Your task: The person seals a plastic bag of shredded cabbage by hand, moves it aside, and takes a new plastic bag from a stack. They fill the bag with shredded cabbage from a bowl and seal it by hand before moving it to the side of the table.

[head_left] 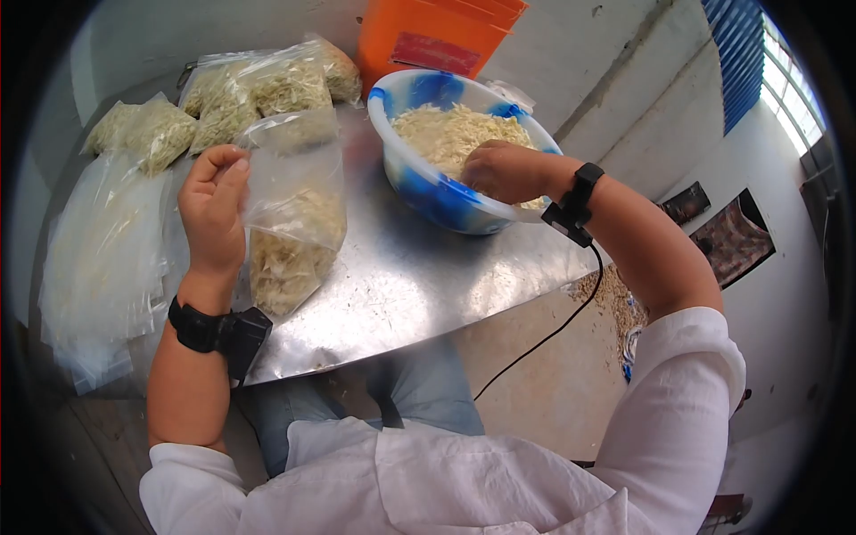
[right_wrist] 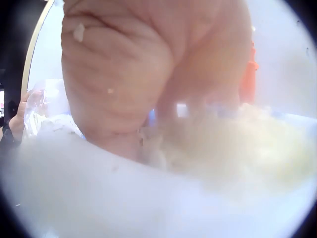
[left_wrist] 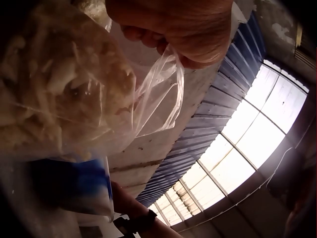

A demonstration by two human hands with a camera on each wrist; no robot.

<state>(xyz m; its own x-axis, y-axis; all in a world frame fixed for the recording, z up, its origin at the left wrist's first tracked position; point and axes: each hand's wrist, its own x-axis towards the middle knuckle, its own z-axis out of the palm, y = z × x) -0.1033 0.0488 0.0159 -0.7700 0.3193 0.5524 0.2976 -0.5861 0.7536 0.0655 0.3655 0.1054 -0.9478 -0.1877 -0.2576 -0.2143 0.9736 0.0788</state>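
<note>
My left hand (head_left: 213, 207) pinches the edge of a clear plastic bag (head_left: 299, 201) partly filled with pale shreds; the left wrist view shows the bag's film (left_wrist: 168, 94) gathered in the curled fingers of that hand (left_wrist: 181, 32). My right hand (head_left: 510, 171) reaches into a blue and white bowl (head_left: 419, 198) of pale shredded material (head_left: 446, 134). In the right wrist view the fingers of the right hand (right_wrist: 153, 64) point down beside the shreds (right_wrist: 233, 148), their tips hidden; whether they hold any cannot be told.
Several filled bags (head_left: 285, 85) lie at the back left of the metal table (head_left: 401, 294). A stack of flat plastic bags (head_left: 107, 259) lies at the left. An orange container (head_left: 428, 40) stands behind the bowl. A cable (head_left: 544, 343) hangs from the right wrist past the table's front edge.
</note>
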